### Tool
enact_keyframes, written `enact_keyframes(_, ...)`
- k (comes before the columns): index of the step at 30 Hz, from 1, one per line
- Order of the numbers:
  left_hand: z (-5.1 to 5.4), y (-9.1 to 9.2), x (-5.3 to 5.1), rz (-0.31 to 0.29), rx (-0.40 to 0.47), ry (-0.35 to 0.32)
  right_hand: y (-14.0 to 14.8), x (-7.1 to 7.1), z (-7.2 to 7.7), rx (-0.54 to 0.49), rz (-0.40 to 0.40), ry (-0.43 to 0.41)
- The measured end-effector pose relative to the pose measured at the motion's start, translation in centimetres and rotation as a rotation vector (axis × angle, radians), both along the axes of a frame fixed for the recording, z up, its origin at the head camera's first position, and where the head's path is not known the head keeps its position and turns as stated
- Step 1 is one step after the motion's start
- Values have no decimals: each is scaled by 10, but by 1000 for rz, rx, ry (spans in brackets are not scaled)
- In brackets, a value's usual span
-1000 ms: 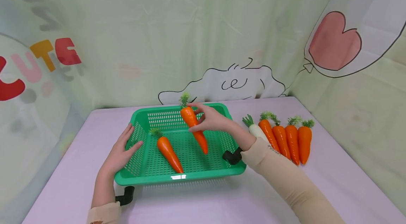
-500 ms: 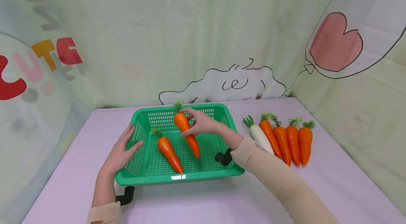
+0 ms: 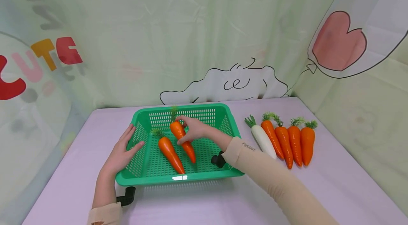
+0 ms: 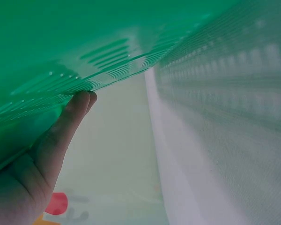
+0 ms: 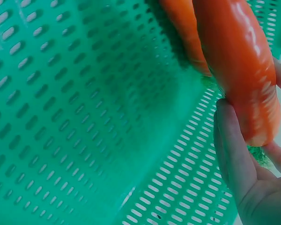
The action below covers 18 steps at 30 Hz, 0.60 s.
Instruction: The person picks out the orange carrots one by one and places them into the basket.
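A carrot (image 3: 178, 131) with a feathery green top is held over the green plastic basket (image 3: 178, 180), tip down and slanting. My right hand (image 3: 194, 129) pinches it near its thick end, the thumb on one side and fingers on the other; the right wrist view shows this same carrot (image 5: 239, 61) up close. To its left, a second carrot (image 3: 170, 154) lies on the basket floor. My left hand (image 3: 119, 157) rests at the basket's left side with fingers straight along the outer wall and thumb over the rim. In the left wrist view, the fingertips (image 4: 82, 101) touch the slotted wall.
Right of the basket, a white radish (image 3: 262, 140) with green leaves lies beside several carrots (image 3: 283, 143) in a row. The pale table (image 3: 178, 211) meets printed curtains (image 3: 143, 40) at the back and sides.
My right hand has moved left and down with the carrot, bringing it lower into the basket beside the other carrot. The left hand has stayed at the basket's side.
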<state>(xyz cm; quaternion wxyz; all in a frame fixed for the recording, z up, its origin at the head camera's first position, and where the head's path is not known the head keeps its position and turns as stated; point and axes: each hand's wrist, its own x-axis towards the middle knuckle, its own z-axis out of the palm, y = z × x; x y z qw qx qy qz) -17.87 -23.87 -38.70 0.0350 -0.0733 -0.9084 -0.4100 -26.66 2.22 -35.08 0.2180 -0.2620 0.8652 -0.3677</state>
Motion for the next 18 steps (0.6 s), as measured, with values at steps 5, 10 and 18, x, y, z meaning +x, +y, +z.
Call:
enact_keyframes(5,-1,1,0,4,-8,0,-6,-1,-7,34,-21,-37)
enact_keyframes(10,0,0,0,3,-13,4,-14,-4,-13,50,-49,-75)
enact_keyframes(18,2,1,0,1,-2,-2,-21,-5,-22,90,-55,-119)
